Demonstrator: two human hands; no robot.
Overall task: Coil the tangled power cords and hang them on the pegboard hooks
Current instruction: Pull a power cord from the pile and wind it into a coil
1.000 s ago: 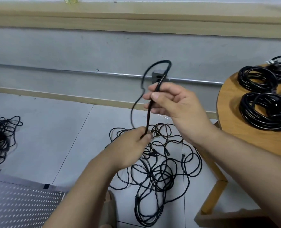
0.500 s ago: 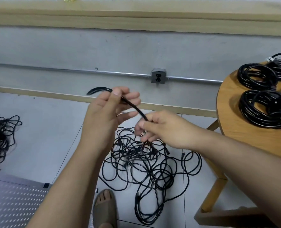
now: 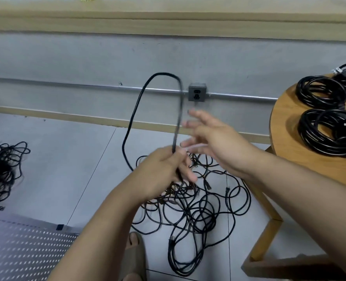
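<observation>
My left hand (image 3: 162, 175) grips a black power cord (image 3: 135, 110) that rises from the fist in a tall loop and drops back down. My right hand (image 3: 210, 138) hovers just right of the loop with its fingers spread and blurred, holding nothing. Below both hands a tangle of black cords (image 3: 196, 211) lies on the grey floor. A white pegboard (image 3: 22, 252) lies flat at the lower left. Several coiled black cords (image 3: 328, 126) rest on a round wooden table (image 3: 283, 142) at the right.
A second heap of tangled cords (image 3: 1, 169) lies at the far left on the floor. A wall outlet box (image 3: 197, 92) sits on a metal conduit behind the loop. My sandalled foot (image 3: 134, 252) stands by the tangle. The table's wooden legs (image 3: 269, 236) stand right of it.
The left hand dropped lower and now holds a tall cord loop. The right hand let go of the cord, moved up and right, and opened.
</observation>
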